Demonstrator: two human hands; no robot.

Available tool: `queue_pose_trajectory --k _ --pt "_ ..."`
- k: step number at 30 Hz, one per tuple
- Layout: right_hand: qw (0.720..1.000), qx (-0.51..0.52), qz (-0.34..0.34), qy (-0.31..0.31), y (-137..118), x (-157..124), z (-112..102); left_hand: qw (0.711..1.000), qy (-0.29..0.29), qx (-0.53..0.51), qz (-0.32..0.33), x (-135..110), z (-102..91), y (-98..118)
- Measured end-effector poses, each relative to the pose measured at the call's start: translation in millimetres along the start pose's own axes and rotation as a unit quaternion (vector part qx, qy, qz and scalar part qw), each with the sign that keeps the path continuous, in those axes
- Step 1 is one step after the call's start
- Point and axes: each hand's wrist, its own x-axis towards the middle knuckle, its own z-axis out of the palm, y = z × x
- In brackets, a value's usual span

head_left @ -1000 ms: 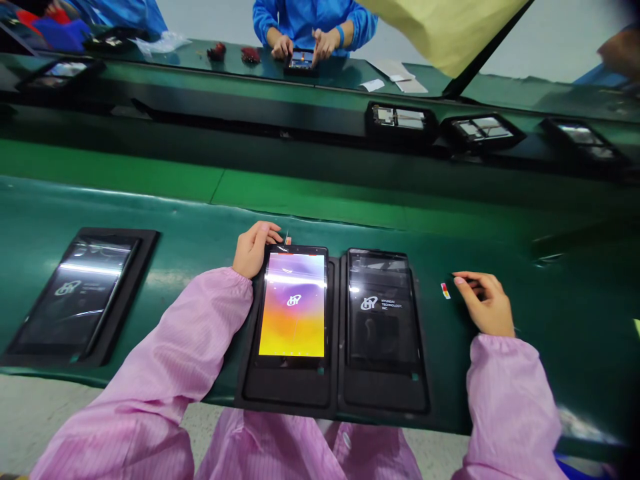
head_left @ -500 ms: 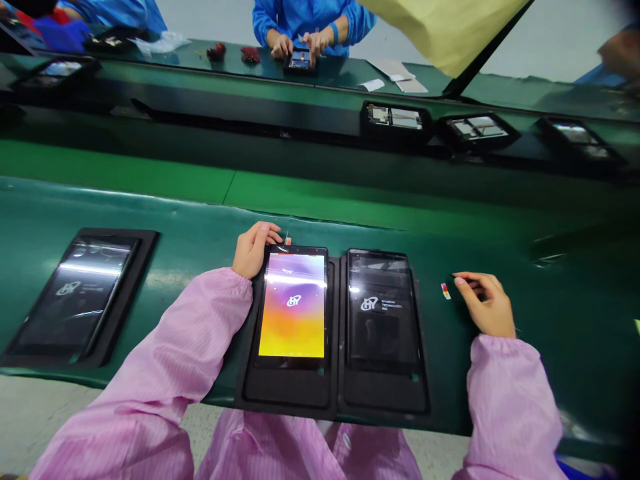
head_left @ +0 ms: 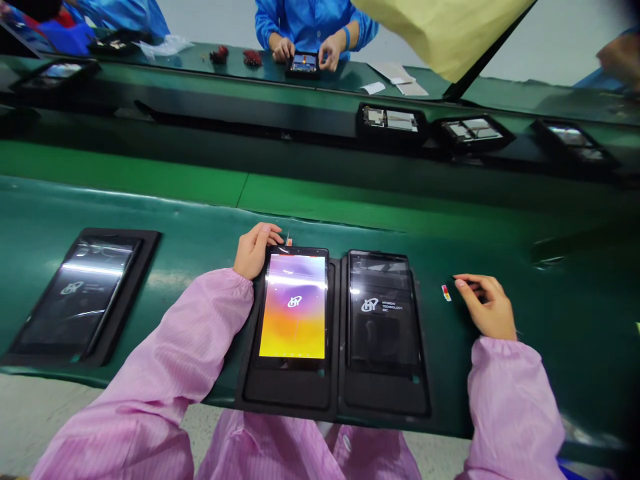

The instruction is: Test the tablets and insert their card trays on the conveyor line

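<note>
Head view, hands: I am keeping my left hand [head_left: 255, 251] and my right hand [head_left: 486, 307] well apart, with two phones lying between them.
Left hand: I am resting it open and relaxed against the top corner of the lit phone [head_left: 293, 305], clamped on nothing, perhaps to steady it.
Right hand: I am curling its fingers [head_left: 473, 283] just beside a small coloured tag [head_left: 446, 292]; I cannot tell whether they are pinching anything.
Lit phone: it is lying face up in a black tray [head_left: 287, 400], screen glowing, seemingly seated there so that the display stays square and easy to see.
Next phone: a dark phone [head_left: 381, 313] is sitting in its own tray [head_left: 385, 400], tight against the first, which seems to keep both within my reach.
Further left: another dark phone [head_left: 75, 300] is lying in a tray on the green conveyor belt [head_left: 350, 200].
Across the belt: a co-worker's hands [head_left: 305, 53] are working on a small phone [head_left: 304, 64], and opened phones [head_left: 393, 120] are lining up in trays.
</note>
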Motion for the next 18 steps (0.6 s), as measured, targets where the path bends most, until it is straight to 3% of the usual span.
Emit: queue_pose_trajectory --k 4,7,9,12,14,16,18 --pt "1.000 -0.005 0.002 0.000 1 -1 1 1.000 0.000 -0.009 -0.006 -1 0.5 1" --pt "1.000 -0.016 -0.005 0.023 -9 -2 1 0.999 0.038 0.001 0.025 -2 -0.3 2" --pt "0.998 -0.027 -0.026 0.051 -29 1 2 0.996 0.068 0.028 0.056 -3 -1.7 2" --pt "0.994 -0.021 -0.095 0.052 -85 10 11 0.990 0.073 0.083 0.086 -13 -6.5 6" --pt "0.988 0.007 -0.155 -0.012 -135 17 29 0.983 0.055 0.134 0.114 -30 -12.4 13" --pt "0.970 0.042 -0.207 -0.122 -186 24 58 0.972 0.005 0.193 0.131 -59 -19.8 25" --pt "0.920 0.116 -0.168 -0.335 -227 29 94 0.963 -0.071 0.238 0.103 -97 -26.7 38"
